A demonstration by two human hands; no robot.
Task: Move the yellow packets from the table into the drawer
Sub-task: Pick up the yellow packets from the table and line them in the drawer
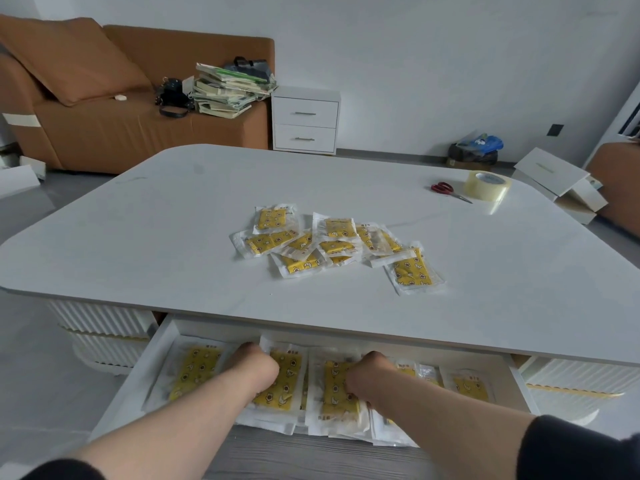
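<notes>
Reaching into the open white drawer (136, 372) below the white tabletop (173, 220). Head view: my left hand (258, 367) and right hand (369, 375) both lie on flat yellow packets in clear wrap (197, 370) inside. My fingers are hidden, so I cannot tell the grip. A loose pile of packets (329, 244) sits mid-tabletop, with red-handled scissors (445, 189) and a clear tape roll (488, 185) far right.

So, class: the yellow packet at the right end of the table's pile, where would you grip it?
On this packet, I'd pinch the clear near border, coming from the drawer side. It lies flat, that edge free on bare table; its far end meets the pile.
</notes>
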